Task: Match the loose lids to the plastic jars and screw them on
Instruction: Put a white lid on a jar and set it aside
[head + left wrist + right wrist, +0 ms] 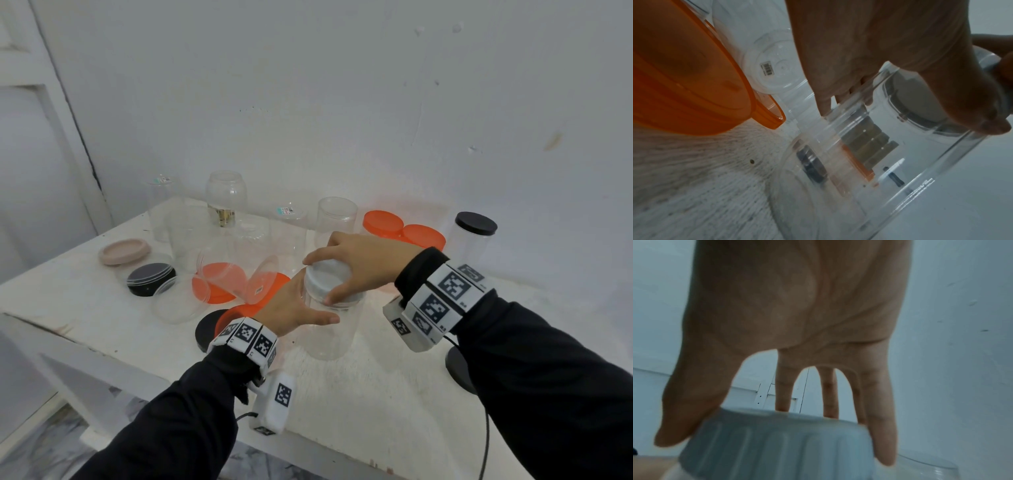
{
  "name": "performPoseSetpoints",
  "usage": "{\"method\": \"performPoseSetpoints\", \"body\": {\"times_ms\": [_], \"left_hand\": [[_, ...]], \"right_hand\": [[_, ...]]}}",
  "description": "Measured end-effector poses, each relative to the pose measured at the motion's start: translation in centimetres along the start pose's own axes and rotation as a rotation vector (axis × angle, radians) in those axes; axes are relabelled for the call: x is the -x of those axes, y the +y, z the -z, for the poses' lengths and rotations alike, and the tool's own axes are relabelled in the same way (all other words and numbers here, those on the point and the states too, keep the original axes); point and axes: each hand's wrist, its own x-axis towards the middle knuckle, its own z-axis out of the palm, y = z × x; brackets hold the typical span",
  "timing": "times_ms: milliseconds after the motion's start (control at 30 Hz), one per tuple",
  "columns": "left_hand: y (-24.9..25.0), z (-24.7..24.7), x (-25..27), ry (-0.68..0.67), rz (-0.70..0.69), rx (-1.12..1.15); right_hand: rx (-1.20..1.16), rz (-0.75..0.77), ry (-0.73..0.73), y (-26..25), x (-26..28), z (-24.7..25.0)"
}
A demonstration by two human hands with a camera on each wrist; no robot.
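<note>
Mid-way through capping one clear jar (329,325), upright near the front middle of the white tabletop (102,308). Left hand (291,308) wrapped round the jar's upper wall, thumb across the near side, fingers (826,100) curled round the far side, seen through the plastic in the left wrist view. Right hand (363,267) spread over the white ribbed lid (327,279) from above, thumb and fingers (882,434) clamped on its rim. Lid sitting on the jar's mouth; whether fully threaded or only partly turned cannot be told.

Done so far, by the look of it: one tall jar with a black lid (476,223) at the back right, closed. Two orange lids (383,222) also at the back right, apparently on jars, though the bodies beneath are mostly hidden by the right hand.

Left to do, judging from the layout: plenty. Several clear jars (335,219) standing open or upside down along the back, one rounded jar (226,192) among them. Loose on the left: a pinkish lid (125,251), a black lid (150,279) under a clear one, orange lids (212,287) mixed with clear tubs lying on their sides. Another black lid (207,330) partly hidden behind the left wrist, and one more dark disc (459,370) under the right sleeve.

Roughly an early stage overall, most pairs unmatched.
</note>
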Motion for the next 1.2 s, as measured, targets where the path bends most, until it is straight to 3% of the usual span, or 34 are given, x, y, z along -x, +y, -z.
{"method": "performPoseSetpoints", "body": {"times_ms": [733, 933, 1100, 1200], "left_hand": [[1.7, -1.6, 3.1, 0.071, -0.067, 0.054], [4.8, 2.6, 4.2, 0.299, -0.198, 0.046], [5.6, 9.6, 4.4, 0.684, -0.241, -0.111], [4.2, 14.5, 3.7, 0.840, -0.208, -0.267]], "right_hand": [[-0.069, 0.040, 0.275, -0.3, 3.0, -2.1], [-0.188, 0.072, 0.498, -1.0, 3.4, 2.1], [-0.407, 0.106, 0.734, -0.4, 1.3, 4.9], [-0.478, 0.107, 0.864, -0.5, -1.6, 5.5]]}}
